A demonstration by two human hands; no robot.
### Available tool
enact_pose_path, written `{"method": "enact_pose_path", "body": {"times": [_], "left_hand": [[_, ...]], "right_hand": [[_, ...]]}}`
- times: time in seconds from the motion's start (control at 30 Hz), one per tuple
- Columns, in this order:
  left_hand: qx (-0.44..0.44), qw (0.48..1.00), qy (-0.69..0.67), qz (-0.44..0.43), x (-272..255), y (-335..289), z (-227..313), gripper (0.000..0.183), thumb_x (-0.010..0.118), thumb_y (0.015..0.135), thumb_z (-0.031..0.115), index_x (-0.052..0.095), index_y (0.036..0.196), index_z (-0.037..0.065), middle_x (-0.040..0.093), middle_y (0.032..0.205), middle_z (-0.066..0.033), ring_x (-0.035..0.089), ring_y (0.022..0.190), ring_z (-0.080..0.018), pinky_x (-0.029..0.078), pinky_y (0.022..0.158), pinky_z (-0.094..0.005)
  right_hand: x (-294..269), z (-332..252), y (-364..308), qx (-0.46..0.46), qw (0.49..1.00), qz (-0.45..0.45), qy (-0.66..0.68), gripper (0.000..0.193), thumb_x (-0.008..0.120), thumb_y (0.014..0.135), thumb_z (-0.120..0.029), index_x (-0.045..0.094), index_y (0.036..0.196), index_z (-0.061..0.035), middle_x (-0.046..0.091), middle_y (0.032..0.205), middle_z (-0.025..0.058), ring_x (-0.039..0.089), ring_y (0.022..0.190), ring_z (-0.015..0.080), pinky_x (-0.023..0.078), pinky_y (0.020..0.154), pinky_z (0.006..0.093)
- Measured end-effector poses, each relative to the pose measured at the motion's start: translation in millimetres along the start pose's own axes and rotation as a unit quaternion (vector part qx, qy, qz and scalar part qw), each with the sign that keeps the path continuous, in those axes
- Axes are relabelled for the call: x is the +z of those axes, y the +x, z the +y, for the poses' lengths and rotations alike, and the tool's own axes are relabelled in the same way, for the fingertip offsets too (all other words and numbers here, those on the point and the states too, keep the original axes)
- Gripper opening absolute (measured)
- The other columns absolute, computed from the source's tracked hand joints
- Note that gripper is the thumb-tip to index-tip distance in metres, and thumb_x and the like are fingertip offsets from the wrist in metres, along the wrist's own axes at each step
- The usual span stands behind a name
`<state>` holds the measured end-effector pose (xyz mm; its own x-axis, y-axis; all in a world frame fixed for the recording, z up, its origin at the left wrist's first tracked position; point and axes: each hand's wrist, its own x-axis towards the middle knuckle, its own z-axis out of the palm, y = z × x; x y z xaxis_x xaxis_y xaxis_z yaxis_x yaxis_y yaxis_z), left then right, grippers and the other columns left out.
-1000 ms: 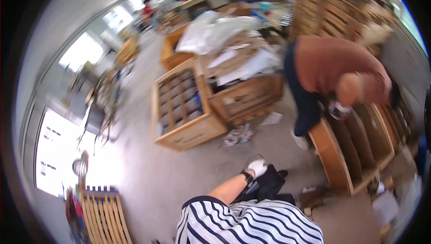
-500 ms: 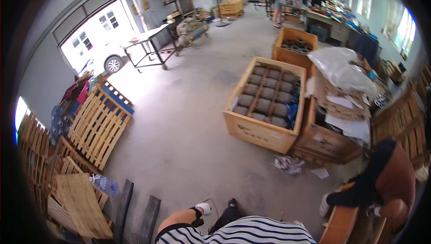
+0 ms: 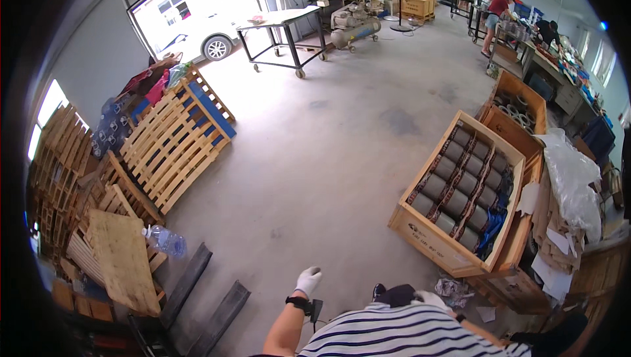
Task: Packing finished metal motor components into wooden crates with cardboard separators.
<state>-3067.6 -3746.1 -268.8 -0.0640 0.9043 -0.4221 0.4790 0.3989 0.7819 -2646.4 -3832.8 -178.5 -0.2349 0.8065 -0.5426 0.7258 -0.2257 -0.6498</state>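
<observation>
My left hand (image 3: pixel 308 281), in a white glove, is held out over the floor at the lower middle. Its fingers look curled together, and nothing shows in them. A black band with a small dark device (image 3: pixel 316 309) and a thin cable sits on that wrist. Close to my striped shirt, my right hand (image 3: pixel 432 300) is also in a white glove; its fingers cannot be made out. Nearest to it on the right is a wooden crate (image 3: pixel 430 242) holding rows of grey cylinders (image 3: pixel 453 189) with blue plastic along one side.
Wooden pallets (image 3: pixel 174 143), a board (image 3: pixel 121 258), a clear plastic bottle (image 3: pixel 167 241) and two dark channel-shaped strips (image 3: pixel 220 317) lie left. Crumpled wrapping (image 3: pixel 455 291) is on the floor right. A wheeled table (image 3: pixel 282 22) stands by the doorway; people (image 3: pixel 497 12) are at far benches.
My view has swung to the right-to-left, so the crates appear farther right. My left hand has come up and forward from my side. The other person at lower right is mostly out of sight.
</observation>
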Motion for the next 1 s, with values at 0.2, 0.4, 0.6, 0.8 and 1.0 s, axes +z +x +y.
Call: {"method": "enact_pose_path", "body": {"times": [0.2, 0.4, 0.6, 0.8, 1.0], "left_hand": [[-0.236, 0.952, 0.194, -0.029, -12.0, 6.4, -209.9, 0.028, 0.056, 0.077, 0.025, 0.067, 0.088, 0.002, 0.064, 0.068, -0.0164, 0.063, 0.063, -0.0277, 0.050, 0.059, -0.0366], [-0.147, 0.965, 0.217, -0.021, -90.4, 209.3, -169.2, 0.027, 0.056, 0.076, 0.024, 0.067, 0.087, 0.002, 0.064, 0.067, -0.0162, 0.063, 0.062, -0.0278, 0.049, 0.058, -0.0367], [-0.040, 0.974, 0.222, -0.004, -178.0, 407.0, -75.1, 0.026, 0.056, 0.076, 0.023, 0.068, 0.087, 0.003, 0.064, 0.066, -0.0160, 0.063, 0.061, -0.0279, 0.049, 0.058, -0.0369], [0.015, 0.989, 0.113, 0.099, -246.2, 665.2, 117.5, 0.025, 0.059, 0.075, 0.016, 0.066, 0.091, -0.001, 0.066, 0.082, -0.0176, 0.064, 0.080, -0.0270, 0.050, 0.072, -0.0348], [0.108, 0.980, 0.111, 0.125, -225.5, 812.6, 328.6, 0.029, 0.062, 0.076, 0.015, 0.063, 0.099, -0.002, 0.066, 0.093, -0.0143, 0.063, 0.084, -0.0233, 0.049, 0.076, -0.0328]], "right_hand": [[-103.2, -134.3, 168.0, -0.109, 0.992, -0.043, -0.055, 0.055, 0.053, 0.082, -0.039, 0.051, 0.118, 0.0021, 0.059, 0.111, 0.0224, 0.057, 0.103, 0.0326, 0.043, 0.091, 0.0365], [-174.9, -261.2, 326.2, -0.233, 0.967, -0.047, 0.096, 0.050, 0.053, 0.085, -0.031, 0.049, 0.120, 0.0051, 0.059, 0.112, 0.0199, 0.058, 0.102, 0.0276, 0.044, 0.090, 0.0337], [-236.0, -305.7, 438.8, -0.115, 0.960, -0.087, 0.241, 0.049, 0.055, 0.086, -0.027, 0.048, 0.122, 0.0055, 0.058, 0.112, 0.0169, 0.054, 0.107, 0.0205, 0.040, 0.094, 0.0296], [-330.1, -304.7, 494.3, -0.042, 0.952, 0.043, 0.299, 0.044, 0.055, 0.087, -0.023, 0.051, 0.118, 0.0076, 0.059, 0.110, 0.0165, 0.055, 0.104, 0.0209, 0.041, 0.092, 0.0306], [-440.9, -296.6, 633.7, 0.020, 0.940, 0.103, 0.324, 0.040, 0.054, 0.086, -0.020, 0.053, 0.115, 0.0073, 0.061, 0.108, 0.0174, 0.058, 0.101, 0.0224, 0.044, 0.089, 0.0305]]}}
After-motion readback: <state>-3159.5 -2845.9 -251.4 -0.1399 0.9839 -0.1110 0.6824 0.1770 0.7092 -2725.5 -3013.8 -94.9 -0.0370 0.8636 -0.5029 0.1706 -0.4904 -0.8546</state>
